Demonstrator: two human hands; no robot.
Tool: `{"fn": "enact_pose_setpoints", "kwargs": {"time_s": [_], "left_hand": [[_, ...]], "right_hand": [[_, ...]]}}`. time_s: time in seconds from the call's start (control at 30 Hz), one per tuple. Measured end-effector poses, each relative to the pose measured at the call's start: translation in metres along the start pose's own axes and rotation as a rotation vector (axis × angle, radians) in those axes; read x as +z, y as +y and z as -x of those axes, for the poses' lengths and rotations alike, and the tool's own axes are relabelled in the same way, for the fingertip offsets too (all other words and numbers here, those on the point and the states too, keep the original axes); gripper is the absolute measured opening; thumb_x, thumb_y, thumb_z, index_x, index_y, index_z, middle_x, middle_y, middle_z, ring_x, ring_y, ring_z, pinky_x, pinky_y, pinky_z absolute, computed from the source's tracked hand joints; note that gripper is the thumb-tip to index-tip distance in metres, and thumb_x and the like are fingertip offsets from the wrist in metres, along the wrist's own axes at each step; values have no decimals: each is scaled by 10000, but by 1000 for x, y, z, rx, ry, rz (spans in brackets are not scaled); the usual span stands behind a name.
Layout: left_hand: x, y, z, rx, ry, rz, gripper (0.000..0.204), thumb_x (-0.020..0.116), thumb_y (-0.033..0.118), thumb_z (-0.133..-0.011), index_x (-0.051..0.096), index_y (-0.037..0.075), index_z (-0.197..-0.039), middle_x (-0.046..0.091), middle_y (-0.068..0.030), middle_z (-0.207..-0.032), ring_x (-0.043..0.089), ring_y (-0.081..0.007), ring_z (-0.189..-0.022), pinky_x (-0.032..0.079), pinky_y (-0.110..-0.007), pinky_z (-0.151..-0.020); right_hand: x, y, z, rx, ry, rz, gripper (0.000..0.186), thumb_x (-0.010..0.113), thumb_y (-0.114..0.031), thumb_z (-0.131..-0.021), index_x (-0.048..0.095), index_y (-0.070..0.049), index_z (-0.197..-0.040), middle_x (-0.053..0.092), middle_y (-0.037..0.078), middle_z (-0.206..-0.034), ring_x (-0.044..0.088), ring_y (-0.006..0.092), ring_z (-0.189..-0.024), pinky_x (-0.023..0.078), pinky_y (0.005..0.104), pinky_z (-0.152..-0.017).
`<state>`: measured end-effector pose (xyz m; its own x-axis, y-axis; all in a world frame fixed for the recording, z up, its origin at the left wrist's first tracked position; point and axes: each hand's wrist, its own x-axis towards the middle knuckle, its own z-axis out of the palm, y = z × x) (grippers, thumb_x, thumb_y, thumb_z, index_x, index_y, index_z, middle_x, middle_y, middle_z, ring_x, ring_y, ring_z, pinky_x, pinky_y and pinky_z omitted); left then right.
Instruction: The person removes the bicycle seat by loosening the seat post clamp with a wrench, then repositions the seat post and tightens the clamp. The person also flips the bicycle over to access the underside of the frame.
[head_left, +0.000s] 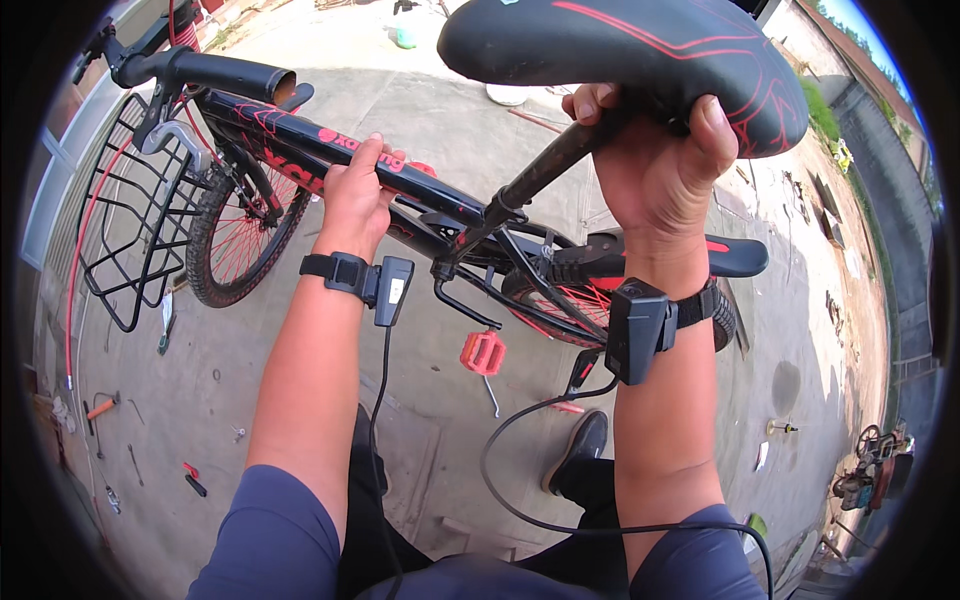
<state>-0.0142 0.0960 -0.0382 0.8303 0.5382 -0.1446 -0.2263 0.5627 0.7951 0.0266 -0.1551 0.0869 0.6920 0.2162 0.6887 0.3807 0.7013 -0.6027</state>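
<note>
A black bicycle with red markings stands across in front of me. My left hand (357, 200) is closed around its frame tube (285, 130), thumb on top. Up at the right, my right hand (655, 185) grips the black saddle (620, 45) from below; its fingers are partly hidden under it. The saddle sits on a dark seat post (545, 170) that slants down into the frame. Below the frame hangs a red pedal (483, 353) on its crank. Toward the left are the front wheel (197, 265) and a black wire basket (95, 265).
A padded rear seat (740, 258) lies behind the seat post. Tools lie on the concrete at left, among them a hammer (102, 408) and a red-and-black tool (194, 480). Machinery (870, 480) stands far right. Cables run from both wrist devices.
</note>
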Motion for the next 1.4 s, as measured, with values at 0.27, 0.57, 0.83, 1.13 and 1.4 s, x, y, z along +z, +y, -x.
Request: {"fn": "enact_pose_setpoints", "kwargs": {"time_s": [0.27, 0.57, 0.83, 1.13, 1.4], "left_hand": [[-10, 17, 11, 168, 64, -282, 281, 717, 192, -979, 569, -3, -1117, 654, -104, -1034, 673, -250, -1004, 539, -417, -967], [109, -17, 121, 752, -463, -887, 840, 833, 428, -820, 436, -39, -1394, 571, -236, -1328, 569, -372, -1258, 456, -435, -1058], [152, -28, 93, 774, -344, -882, 506, 717, 482, -937, 605, -5, -862, 637, -170, -702, 627, -373, -674, 497, -425, -653], [150, -17, 79, 565, -521, -882, 398, 721, 375, -970, 591, 28, -825, 549, -5, -645, 480, -94, -590, 422, -277, -572], [147, 4, 65, 193, -871, -665, 309, 752, 311, -934, 606, 66, -814, 517, 39, -601, 466, -50, -525, 399, -231, -522]], "right_hand": [[-7, -27, 8, 213, -73, 48, 584, 682, -503, -905, 629, -40, -1257, 701, 112, -1073, 679, 253, -988, 531, 432, -933], [-6, -83, 39, 348, -41, 540, 679, 678, -509, -958, 556, -9, -1401, 637, 158, -1334, 599, 275, -1259, 434, 440, -1082], [-64, -161, 141, -64, 342, 1163, 430, 759, -197, -923, 635, -16, -1292, 692, 101, -1160, 641, 176, -1101, 491, 337, -988], [-146, -141, 189, 216, 258, 1683, 869, 893, -255, -699, 498, -25, -1438, 604, 188, -1355, 546, 355, -1285, 436, 458, -1075], [-168, -112, 192, 203, 23, 1988, 746, 903, -340, -630, 625, -69, -1268, 671, 127, -1170, 597, 348, -1133, 423, 474, -988]]}}
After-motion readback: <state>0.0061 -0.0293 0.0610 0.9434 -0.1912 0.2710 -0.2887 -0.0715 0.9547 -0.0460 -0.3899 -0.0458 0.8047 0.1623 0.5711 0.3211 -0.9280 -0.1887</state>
